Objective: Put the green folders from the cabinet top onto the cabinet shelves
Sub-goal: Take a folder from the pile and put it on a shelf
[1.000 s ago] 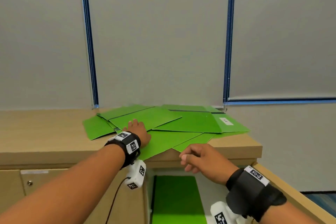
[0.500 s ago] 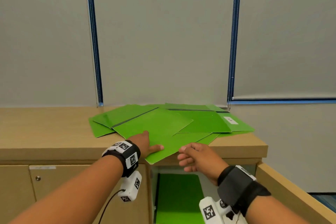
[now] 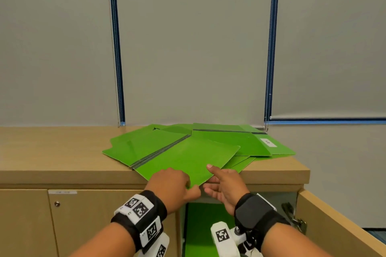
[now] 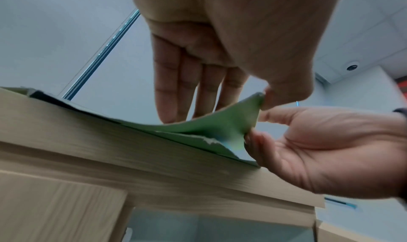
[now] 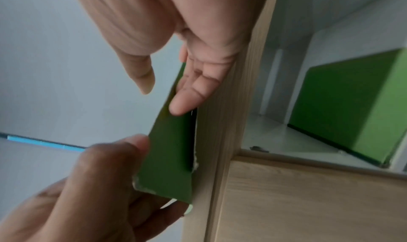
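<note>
The long cabinet of pale wood-grain laminate [image 3: 62,175] carries a loose fan of flat green card folders [image 3: 240,142] on its worktop, overlapping at odd angles towards the right end. Below, one door stands open [image 3: 334,225], and on the grey shelf inside a green folder [image 3: 200,225] already lies flat.

Since a second ago the topmost folder [image 3: 188,158], thin card with a dark grey spine strip, has slid forward out of the pile, so that its near corner now overhangs the worktop's front edge. That frees an edge to grasp, which I judge is the start of lifting this folder down to the shelf.

The left hand [image 3: 173,185] has moved from pressing flat on the pile to the overhanging corner: its thumb [image 4: 284,91] pinches the corner from beneath while the straight fingers [image 4: 182,89] lie on top, bowing the card upward. The right hand [image 3: 225,185] has come in beside it, fingers under the same corner and thumb [image 5: 141,75] raised clear above, half open; whether it truly grips yet is hard to tell. The corner itself looks frayed and whitish, soft and worn.
</note>
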Action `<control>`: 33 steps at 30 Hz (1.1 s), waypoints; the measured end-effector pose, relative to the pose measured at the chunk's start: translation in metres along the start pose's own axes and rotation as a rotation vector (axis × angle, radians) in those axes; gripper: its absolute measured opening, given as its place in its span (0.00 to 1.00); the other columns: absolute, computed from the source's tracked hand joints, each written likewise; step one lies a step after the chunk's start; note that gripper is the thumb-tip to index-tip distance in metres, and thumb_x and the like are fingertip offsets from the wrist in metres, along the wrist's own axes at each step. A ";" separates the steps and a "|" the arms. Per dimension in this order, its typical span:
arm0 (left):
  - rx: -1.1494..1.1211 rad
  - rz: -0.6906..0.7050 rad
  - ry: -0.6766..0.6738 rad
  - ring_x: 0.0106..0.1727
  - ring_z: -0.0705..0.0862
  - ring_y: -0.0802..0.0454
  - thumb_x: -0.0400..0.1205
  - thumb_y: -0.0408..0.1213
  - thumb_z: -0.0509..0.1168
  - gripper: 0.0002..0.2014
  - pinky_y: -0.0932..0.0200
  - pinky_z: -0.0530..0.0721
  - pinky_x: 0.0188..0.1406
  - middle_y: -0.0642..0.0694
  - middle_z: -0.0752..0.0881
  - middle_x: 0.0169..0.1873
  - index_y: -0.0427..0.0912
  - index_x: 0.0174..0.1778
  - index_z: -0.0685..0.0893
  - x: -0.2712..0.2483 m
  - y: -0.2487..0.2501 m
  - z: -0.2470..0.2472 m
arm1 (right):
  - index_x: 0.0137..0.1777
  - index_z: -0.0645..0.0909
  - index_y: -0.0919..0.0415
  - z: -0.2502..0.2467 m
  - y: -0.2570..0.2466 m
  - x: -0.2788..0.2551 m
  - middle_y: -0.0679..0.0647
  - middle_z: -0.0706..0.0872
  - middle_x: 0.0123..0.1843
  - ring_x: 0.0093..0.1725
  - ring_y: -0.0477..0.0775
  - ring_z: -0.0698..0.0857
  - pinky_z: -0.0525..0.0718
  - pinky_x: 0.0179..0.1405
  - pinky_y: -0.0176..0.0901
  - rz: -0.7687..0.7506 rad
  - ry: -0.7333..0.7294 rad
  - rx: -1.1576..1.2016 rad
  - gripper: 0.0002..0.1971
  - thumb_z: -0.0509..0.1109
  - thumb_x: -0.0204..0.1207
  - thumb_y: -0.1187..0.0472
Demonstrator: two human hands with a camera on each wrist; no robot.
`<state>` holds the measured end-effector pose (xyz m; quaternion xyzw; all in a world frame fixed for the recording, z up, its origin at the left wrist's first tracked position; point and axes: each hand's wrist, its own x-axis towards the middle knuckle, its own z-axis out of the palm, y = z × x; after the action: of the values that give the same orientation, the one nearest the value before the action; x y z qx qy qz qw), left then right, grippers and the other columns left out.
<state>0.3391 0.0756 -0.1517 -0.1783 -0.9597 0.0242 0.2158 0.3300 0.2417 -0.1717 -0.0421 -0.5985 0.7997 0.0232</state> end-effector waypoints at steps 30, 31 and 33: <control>-1.156 -0.053 0.768 0.49 0.81 0.29 0.83 0.59 0.57 0.25 0.30 0.82 0.50 0.27 0.82 0.47 0.37 0.51 0.79 0.003 -0.044 -0.096 | 0.69 0.74 0.57 -0.021 -0.075 -0.009 0.55 0.82 0.67 0.63 0.54 0.84 0.82 0.57 0.47 -0.516 -0.023 -0.029 0.22 0.71 0.76 0.69; -1.187 -0.046 0.771 0.48 0.81 0.28 0.82 0.59 0.58 0.27 0.28 0.81 0.50 0.26 0.82 0.46 0.34 0.51 0.78 0.003 -0.044 -0.095 | 0.72 0.71 0.55 -0.022 -0.078 -0.007 0.54 0.79 0.71 0.66 0.52 0.81 0.81 0.61 0.47 -0.535 0.016 -0.074 0.29 0.75 0.72 0.65; -1.265 -0.048 0.740 0.50 0.83 0.29 0.81 0.57 0.60 0.26 0.28 0.81 0.53 0.28 0.84 0.49 0.33 0.53 0.79 0.001 -0.040 -0.092 | 0.76 0.68 0.54 -0.026 -0.082 -0.006 0.53 0.77 0.74 0.71 0.54 0.78 0.78 0.68 0.52 -0.546 0.025 -0.097 0.36 0.76 0.68 0.62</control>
<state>0.3643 0.0357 -0.0634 -0.2440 -0.6580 -0.6013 0.3821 0.3368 0.2889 -0.1004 0.1095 -0.6250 0.7337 0.2431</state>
